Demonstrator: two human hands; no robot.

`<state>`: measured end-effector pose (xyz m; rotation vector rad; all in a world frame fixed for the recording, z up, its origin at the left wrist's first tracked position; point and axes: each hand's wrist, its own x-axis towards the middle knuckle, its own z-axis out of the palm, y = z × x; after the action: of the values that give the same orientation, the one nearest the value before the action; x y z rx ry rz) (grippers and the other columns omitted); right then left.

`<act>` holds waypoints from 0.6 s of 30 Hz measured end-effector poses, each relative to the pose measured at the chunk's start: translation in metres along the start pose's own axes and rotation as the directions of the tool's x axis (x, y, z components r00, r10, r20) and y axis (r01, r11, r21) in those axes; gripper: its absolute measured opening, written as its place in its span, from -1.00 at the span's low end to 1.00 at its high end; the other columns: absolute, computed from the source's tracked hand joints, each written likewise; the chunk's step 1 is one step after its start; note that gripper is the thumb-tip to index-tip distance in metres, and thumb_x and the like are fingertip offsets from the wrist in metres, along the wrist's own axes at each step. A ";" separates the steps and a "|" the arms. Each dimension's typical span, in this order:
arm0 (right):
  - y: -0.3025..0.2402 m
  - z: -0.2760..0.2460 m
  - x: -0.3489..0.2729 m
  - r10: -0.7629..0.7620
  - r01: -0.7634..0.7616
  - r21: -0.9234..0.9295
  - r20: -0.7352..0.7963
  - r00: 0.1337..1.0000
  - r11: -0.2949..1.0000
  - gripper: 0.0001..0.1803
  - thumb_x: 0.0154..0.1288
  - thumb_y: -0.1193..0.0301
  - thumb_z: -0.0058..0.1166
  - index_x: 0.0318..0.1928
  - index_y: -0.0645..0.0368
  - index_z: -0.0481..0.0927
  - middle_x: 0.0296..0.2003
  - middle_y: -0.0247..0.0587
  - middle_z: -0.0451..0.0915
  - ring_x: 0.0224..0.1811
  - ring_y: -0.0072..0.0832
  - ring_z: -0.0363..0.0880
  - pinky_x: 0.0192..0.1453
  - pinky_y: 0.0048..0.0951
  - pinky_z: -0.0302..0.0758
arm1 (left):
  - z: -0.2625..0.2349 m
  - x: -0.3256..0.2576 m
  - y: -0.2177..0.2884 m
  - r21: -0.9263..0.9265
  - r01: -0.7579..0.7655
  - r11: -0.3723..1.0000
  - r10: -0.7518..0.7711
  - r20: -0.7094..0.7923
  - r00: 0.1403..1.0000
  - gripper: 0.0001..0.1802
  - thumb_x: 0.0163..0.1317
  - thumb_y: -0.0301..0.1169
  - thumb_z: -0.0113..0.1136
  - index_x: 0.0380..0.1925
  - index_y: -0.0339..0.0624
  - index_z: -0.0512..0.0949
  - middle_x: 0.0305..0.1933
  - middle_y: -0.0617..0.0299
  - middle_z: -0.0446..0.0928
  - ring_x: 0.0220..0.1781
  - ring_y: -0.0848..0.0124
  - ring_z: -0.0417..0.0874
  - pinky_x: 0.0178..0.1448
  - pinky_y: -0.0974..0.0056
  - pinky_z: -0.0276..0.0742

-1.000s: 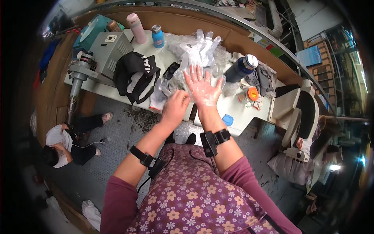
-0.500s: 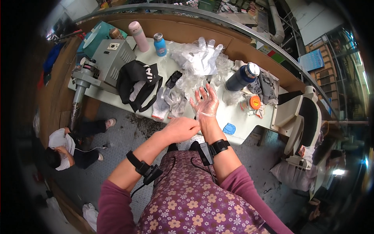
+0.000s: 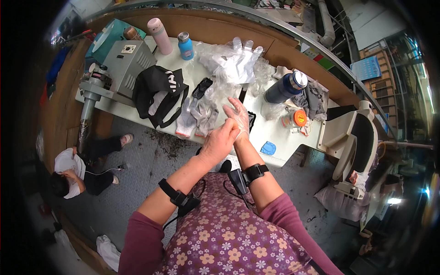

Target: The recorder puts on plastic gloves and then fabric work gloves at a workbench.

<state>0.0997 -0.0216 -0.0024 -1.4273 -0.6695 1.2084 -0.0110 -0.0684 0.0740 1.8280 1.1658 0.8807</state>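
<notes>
Curled tight, the left hand [image 3: 220,141] pinches the clear glove [image 3: 244,124], between 1 and 2 o'clock from it, on the loosely spread right hand [image 3: 238,110]. The glove looks light, limp and easily torn, best held by its edge.

White table [image 3: 265,129] with bottles [image 3: 185,47], grey gloves [image 3: 205,114]

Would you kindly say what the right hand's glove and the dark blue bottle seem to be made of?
The glove on the right hand looks like thin, clear plastic film: skin shows through it. The dark blue bottle is probably coated metal, judging by its shiny silvery top, though plastic is possible.
</notes>
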 end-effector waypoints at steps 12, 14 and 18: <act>-0.020 0.011 -0.006 -0.042 -0.033 -0.378 -0.188 0.981 0.925 -0.79 0.30 0.35 0.20 -0.14 0.19 0.69 -0.12 -0.14 0.61 -0.13 -0.36 0.57 0.03 -0.36 0.50 | 0.000 0.000 -0.016 -0.282 0.119 0.952 -0.123 0.004 0.992 -0.78 0.35 -0.52 0.25 -0.03 -0.26 0.53 -0.29 0.26 0.47 -0.42 0.54 0.54 -0.33 0.42 0.48; -0.017 0.010 -0.006 0.021 -0.095 -0.368 -0.199 0.980 0.925 -0.79 0.32 0.35 0.18 -0.12 0.18 0.69 -0.11 -0.14 0.64 -0.12 -0.35 0.59 0.05 -0.35 0.50 | 0.000 0.001 -0.020 -0.247 0.079 0.966 -0.080 0.007 0.997 -0.85 0.33 -0.52 0.25 -0.12 -0.26 0.57 -0.31 0.21 0.51 -0.42 0.46 0.56 -0.31 0.36 0.49; -0.015 0.003 -0.005 0.051 -0.059 -0.280 -0.039 0.998 0.958 -0.68 0.37 0.26 0.15 0.03 0.13 0.66 -0.16 -0.15 0.72 -0.12 -0.37 0.64 0.06 -0.38 0.51 | -0.001 0.000 -0.013 -0.178 0.104 0.979 -0.103 0.013 0.995 -0.87 0.29 -0.48 0.27 -0.19 -0.24 0.57 -0.31 0.08 0.58 -0.37 0.22 0.61 -0.23 0.21 0.52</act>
<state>0.0986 -0.0208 0.0136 -1.7068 -0.8090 1.1647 -0.0171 -0.0648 0.0636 1.6103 1.1310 0.8915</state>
